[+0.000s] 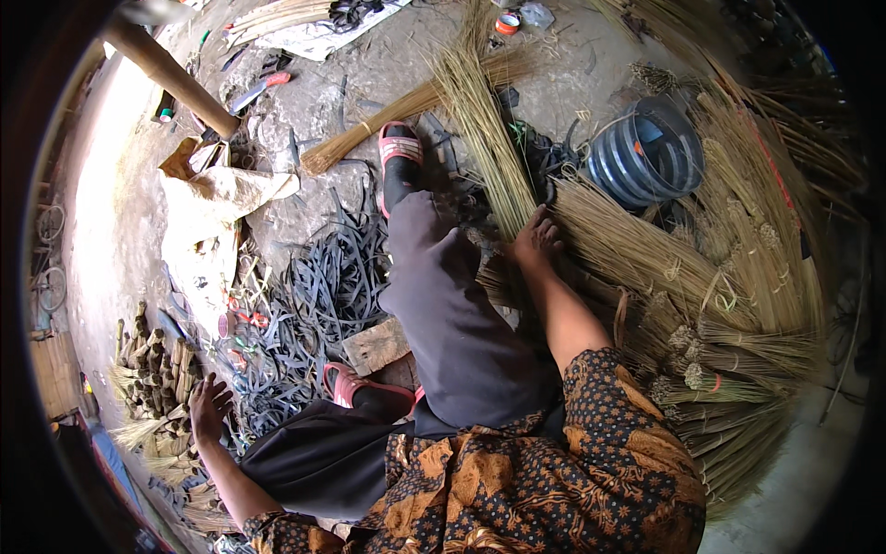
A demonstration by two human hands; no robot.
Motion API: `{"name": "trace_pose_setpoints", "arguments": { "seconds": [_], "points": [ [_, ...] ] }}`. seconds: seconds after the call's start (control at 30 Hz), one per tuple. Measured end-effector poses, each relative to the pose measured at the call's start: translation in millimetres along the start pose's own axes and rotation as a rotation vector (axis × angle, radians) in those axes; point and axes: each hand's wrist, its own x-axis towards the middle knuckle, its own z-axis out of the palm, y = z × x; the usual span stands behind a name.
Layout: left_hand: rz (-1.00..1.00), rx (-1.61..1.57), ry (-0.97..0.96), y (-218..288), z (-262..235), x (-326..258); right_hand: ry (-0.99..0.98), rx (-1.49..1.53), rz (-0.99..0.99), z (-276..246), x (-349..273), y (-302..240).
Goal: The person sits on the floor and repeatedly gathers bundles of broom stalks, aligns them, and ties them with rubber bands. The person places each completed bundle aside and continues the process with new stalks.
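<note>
My left hand (210,407) is held out at the lower left with its fingers spread and nothing in it. Close beside it lies a stack of short dark-ended bundles (152,365). My right hand (535,244) reaches forward past my knee, fingers apart, at the near end of a long bundle of thin straw-coloured stalks (489,138). That hand seems to touch the bundle's butt end; its palm is hidden. Another tied bundle (369,134) lies crosswise beneath the long one, near my pink sandal (400,148).
Tangled black strips (332,277) cover the floor between my legs, by a wooden block (377,345). A knife with a red handle (263,90), a pale sack (208,194) and a wooden pole (171,74) are at left. Many stalk bundles (637,231) surround a clear ribbed container (646,152) at right.
</note>
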Motion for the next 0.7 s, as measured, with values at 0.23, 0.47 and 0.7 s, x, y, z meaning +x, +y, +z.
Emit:
{"name": "trace_pose_setpoints", "arguments": {
  "seconds": [0.23,0.47,0.7],
  "points": [
    [0.004,-0.001,0.047,3,6,-6,-0.010,0.084,0.109,9,30,7],
    [0.018,-0.018,-0.001,3,8,-5,-0.044,0.298,0.128,-5,49,15],
    [0.021,0.073,0.017,15,16,0,-0.308,0.893,-0.140,-39,51,36]
  ]
}}
